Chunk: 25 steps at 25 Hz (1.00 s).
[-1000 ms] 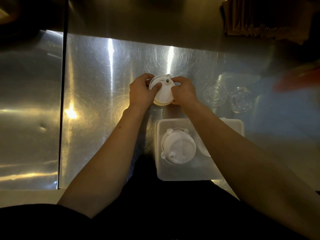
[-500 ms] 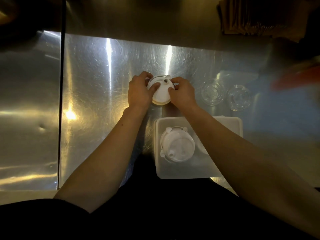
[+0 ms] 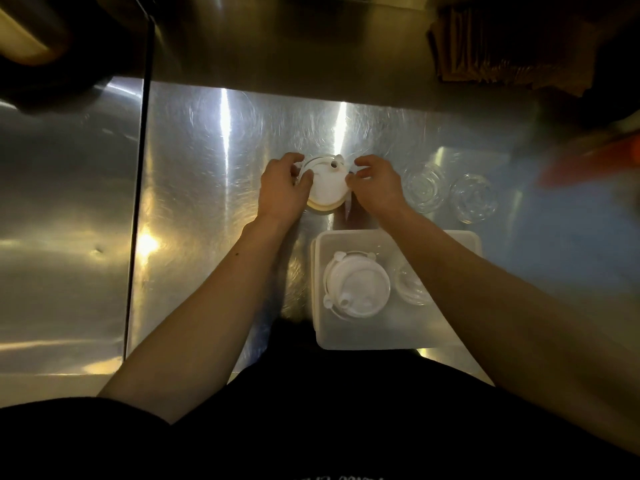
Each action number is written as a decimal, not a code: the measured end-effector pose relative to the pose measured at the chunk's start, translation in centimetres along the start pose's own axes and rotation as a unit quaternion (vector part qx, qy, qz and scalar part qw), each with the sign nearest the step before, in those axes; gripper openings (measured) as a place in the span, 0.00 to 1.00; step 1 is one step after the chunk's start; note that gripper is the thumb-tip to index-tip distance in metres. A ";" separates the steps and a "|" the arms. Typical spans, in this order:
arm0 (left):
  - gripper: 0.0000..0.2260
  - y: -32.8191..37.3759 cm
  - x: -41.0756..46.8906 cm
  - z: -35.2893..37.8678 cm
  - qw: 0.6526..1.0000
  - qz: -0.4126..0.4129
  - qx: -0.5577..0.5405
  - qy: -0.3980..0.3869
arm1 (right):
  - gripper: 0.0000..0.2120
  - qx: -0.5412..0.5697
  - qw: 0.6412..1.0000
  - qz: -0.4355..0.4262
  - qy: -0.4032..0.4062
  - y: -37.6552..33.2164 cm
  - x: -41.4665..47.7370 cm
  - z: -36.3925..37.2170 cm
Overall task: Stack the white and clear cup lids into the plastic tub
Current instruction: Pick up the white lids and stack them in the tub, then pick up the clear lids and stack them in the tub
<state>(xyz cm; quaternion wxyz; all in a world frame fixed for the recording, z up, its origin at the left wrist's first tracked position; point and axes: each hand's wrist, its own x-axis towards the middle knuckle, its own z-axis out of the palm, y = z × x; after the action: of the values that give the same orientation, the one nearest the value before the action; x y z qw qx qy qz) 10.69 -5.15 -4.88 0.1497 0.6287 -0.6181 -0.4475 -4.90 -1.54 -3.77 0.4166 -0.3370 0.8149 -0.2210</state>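
Both hands — left hand [image 3: 282, 192], right hand [image 3: 377, 188] — grip the white lid stack [image 3: 327, 187].

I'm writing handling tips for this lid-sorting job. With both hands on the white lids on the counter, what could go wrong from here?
1. The left hand and right hand pinch the white lid stack only at its edges; it could slip or separate when lifted.
2. The white lids and clear lids already fill much of the plastic tub; a careless drop might topple them.
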 end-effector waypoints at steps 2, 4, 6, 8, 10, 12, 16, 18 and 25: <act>0.17 0.4 -0.7 -0.3 1.000 0.001 -0.007 0.009 | 0.19 -0.017 0.999 -0.038 0.007 0.0 -0.7 -0.8; 0.17 0.8 -1.8 -0.6 1.000 0.017 -0.004 0.018 | 0.19 -0.037 0.996 -0.079 0.014 0.1 -1.9 -1.4; 0.17 1.0 -2.4 -0.7 0.999 0.035 0.000 0.022 | 0.19 -0.054 0.992 -0.112 0.024 0.3 -2.5 -1.9; 0.17 1.1 -3.5 -0.8 0.998 0.052 -0.007 0.023 | 0.20 -0.079 0.985 -0.147 0.038 0.6 -3.6 -2.2; 0.18 1.3 -4.5 -0.7 0.997 0.067 -0.017 0.023 | 0.20 -0.107 0.978 -0.174 0.052 0.9 -4.6 -2.7; 0.19 1.8 -5.2 -0.5 0.996 0.085 -0.022 0.022 | 0.21 -0.133 0.970 -0.191 0.065 1.2 -5.3 -3.3; 0.18 2.6 -6.3 0.0 0.992 0.126 -0.005 0.025 | 0.22 -0.143 0.964 -0.202 0.098 2.4 -6.6 -4.8; 0.18 3.3 -6.7 0.5 0.988 0.154 0.000 0.020 | 0.22 -0.141 0.964 -0.192 0.118 3.2 -7.1 -5.9; 0.20 7.4 -7.5 4.7 0.979 0.202 0.033 -0.016 | 0.21 -0.124 0.962 -0.184 0.161 6.9 -7.6 -11.3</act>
<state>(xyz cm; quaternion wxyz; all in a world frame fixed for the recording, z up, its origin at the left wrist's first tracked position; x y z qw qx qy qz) 3.71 2.00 0.85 0.2060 0.4882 -0.7490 -0.3978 -13.54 9.57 2.12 0.1872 -0.4900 0.8163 -0.2420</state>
